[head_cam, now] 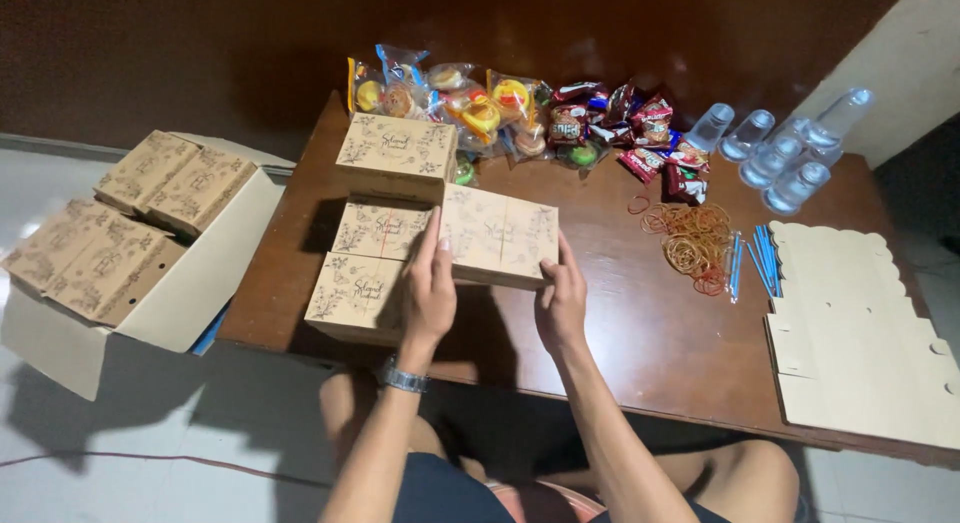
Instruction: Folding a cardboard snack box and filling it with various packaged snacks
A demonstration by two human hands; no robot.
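A closed kraft box [500, 233] is held at frame centre, over the counter [620, 333], w/ its long axis running left-right across the picture. It is gripped at both short ends: left hand [430, 293] clamped on the left end, fingers pointing up-frame along the side; right hand [562, 301] closed on the lower right corner. Both hands sit just below the box, about equally near.

Just left of it, three like boxes are stacked/lined: one at upper centre [395, 153], two below [380, 228] [352, 298], the left hand overlapping their right edges. Whether the held box rests on the counter or is lifted clear can't be told; its underside is hidden.

Upper centre: snack packets [520, 113]. Right: rubber bands [690, 238], blue straws [765, 258], clear cups [780, 148], flat box blanks [860, 333], cut off at the right edge. Far left: an open carton [190, 283] holding more boxes.
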